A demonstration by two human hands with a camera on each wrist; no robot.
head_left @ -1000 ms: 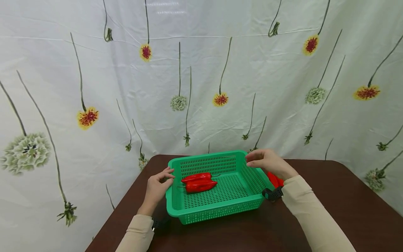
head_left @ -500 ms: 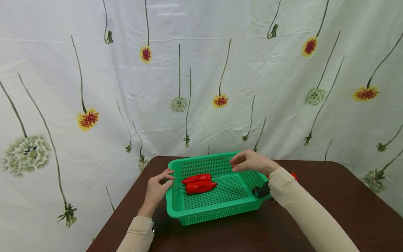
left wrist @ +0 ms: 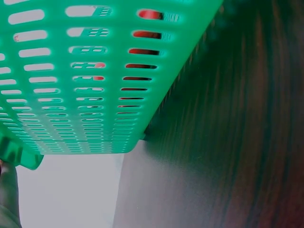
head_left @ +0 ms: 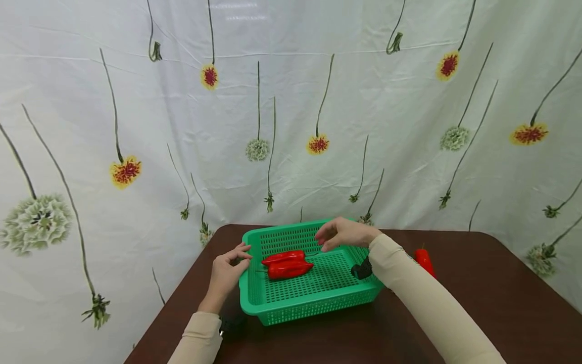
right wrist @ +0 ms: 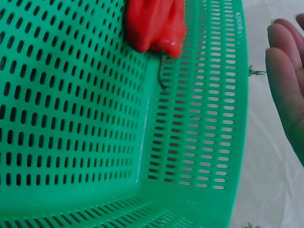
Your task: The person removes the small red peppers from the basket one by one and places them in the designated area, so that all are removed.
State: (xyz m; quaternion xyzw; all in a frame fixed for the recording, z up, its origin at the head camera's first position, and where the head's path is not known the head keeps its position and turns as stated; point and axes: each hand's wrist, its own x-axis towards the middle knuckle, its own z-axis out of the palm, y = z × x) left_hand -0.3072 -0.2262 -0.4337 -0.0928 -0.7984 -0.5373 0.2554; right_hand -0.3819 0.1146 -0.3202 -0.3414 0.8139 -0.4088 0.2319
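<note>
Two red peppers, a rear one and a front one, lie side by side in the left part of a green perforated plastic basket. My left hand is at the basket's left rim, with its fingertips on the rim. Over the basket's far right part hovers my right hand, fingers relaxed and nothing held. In the right wrist view, the peppers show below that hand's fingers. The left wrist view looks at the basket's outer wall, with red showing through its slots.
Another red pepper lies on the dark brown table right of the basket, partly hidden by my right sleeve. A white flower-patterned cloth hangs behind the table.
My right hand has moved left from the basket's right rim to over its inside. As the arm shifted, the pepper on the table came into view. The left hand stays at the rim.
</note>
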